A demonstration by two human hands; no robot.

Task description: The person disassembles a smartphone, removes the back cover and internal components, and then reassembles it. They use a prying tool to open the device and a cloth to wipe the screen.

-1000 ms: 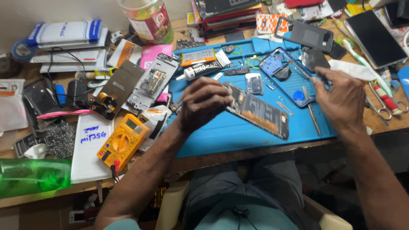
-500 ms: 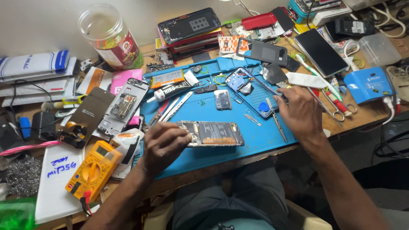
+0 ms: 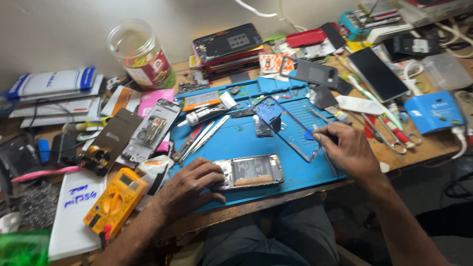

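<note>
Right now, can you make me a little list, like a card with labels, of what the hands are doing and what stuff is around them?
Place: cluttered wooden workbench with a blue work mat
Left hand: rests on the end of an opened phone lying flat on the mat
Right hand: pinches a small tool at the edge of a phone frame
Beside left arm: yellow multimeter
On mat: tweezers, small white tube
Far right: scissors, blue box
Back: clear plastic jar, stack of phones
</note>
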